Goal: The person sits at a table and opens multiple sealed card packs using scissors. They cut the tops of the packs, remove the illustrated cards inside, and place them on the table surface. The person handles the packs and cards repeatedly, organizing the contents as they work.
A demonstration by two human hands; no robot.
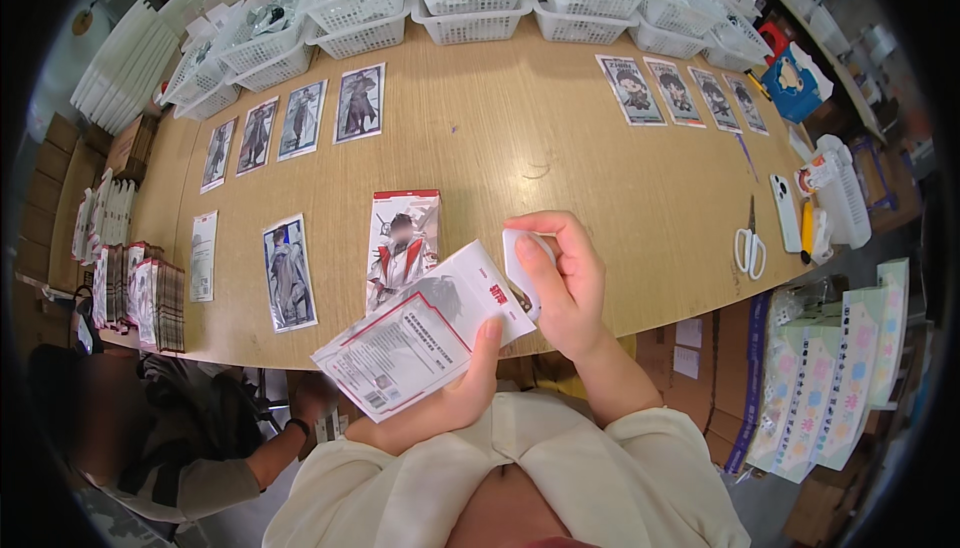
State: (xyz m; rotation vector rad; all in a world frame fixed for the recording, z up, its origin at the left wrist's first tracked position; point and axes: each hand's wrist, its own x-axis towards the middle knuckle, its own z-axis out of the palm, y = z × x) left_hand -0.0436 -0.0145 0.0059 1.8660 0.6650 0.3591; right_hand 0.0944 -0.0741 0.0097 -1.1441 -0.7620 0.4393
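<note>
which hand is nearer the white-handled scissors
Right. The right hand is to the left of the scissors; the left hand is farther left and closer to the body, holding a white printed package.

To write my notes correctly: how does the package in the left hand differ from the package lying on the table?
The held package is slanted in the left hand; the lying package is flat on the table. The held package shows a text panel outlined in red; the lying package shows a figure in white and red. Both are pale with red printing.
</note>
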